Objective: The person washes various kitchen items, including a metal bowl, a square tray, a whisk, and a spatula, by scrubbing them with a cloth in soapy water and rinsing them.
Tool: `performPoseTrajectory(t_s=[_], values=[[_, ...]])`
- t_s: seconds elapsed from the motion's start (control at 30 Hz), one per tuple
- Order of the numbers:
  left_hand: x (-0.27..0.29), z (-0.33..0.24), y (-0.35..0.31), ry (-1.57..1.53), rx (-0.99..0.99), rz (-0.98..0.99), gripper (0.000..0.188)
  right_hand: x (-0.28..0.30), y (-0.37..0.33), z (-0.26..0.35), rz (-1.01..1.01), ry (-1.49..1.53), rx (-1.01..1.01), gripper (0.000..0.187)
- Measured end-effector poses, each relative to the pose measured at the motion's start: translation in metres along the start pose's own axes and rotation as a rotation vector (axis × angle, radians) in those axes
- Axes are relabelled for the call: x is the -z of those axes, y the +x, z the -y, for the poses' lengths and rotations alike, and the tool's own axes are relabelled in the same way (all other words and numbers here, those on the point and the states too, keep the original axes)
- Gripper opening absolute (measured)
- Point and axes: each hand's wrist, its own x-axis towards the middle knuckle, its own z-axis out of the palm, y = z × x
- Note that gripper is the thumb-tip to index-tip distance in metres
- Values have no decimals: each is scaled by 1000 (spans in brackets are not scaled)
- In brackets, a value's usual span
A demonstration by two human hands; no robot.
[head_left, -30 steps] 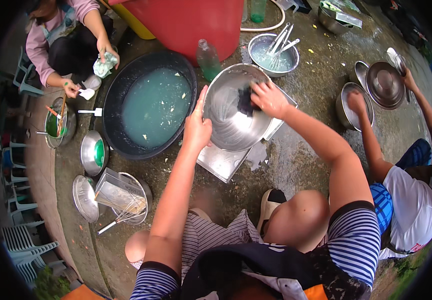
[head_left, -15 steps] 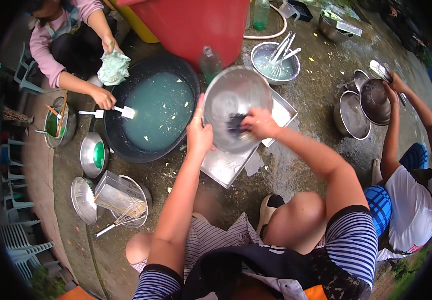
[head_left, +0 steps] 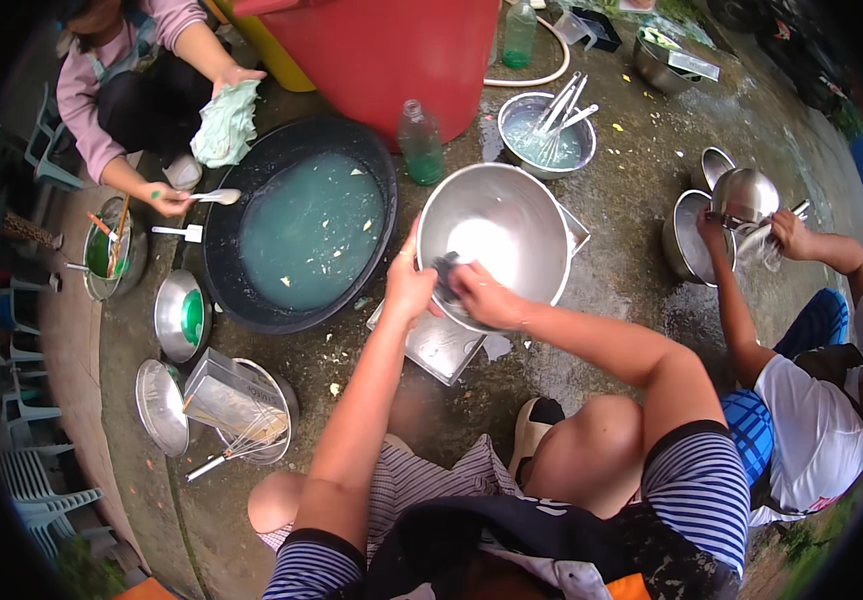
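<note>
So the left hand has its fingers clamped on the lower-left edge of a big steel bowl, basically pinching the rim, with some of the fingertips hidden behind the metal. The bowl is tilted so its open side faces up toward the wearer. The right hand is reaching inside, fingers curled down over a dark scrubber against the inner wall, right next to the left fingers. It's a bit blurry there, so I can't tell how tightly those right fingers are squeezed together

Below both sets of fingers, a shallow metal tray pokes out from under the bowl, sitting on the wet ground. Can't tell if the two touch

Just left of the left fingers there's a wide black basin of cloudy bluish-green water. Straight ahead of the fingers you've got a clear bottle with green in the bottom, plus a huge red tub past that. Ahead and to the right of the right fingers is a smaller bowl with whisks standing in it, and farther off to the right a co-worker is handling more steel bowlware
</note>
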Motion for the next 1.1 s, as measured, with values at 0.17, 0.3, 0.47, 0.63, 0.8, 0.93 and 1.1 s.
performPoseTrajectory(t_s=[0.17,0.3,0.47,0.63,0.8,0.93,1.1], values=[[-27,7,-7,-132,157,118,78,44,80,-30,-833,-63,-92,27],[-35,-3,-9,-189,61,59,76,51,83,-32,-1003,-117,-64,34],[-7,-2,2,-45,147,105,74,-11,64,11,-544,220,120,44],[-36,0,-6,-221,50,49,77,53,75,-42,-884,-144,-194,35],[-17,5,-2,-216,8,16,75,0,45,-8,-245,80,68,26],[-5,6,1,-258,-118,-153,73,59,13,-8,151,-607,-69,24],[-30,13,-1,-284,4,30,54,80,59,-21,-370,-583,204,26]])
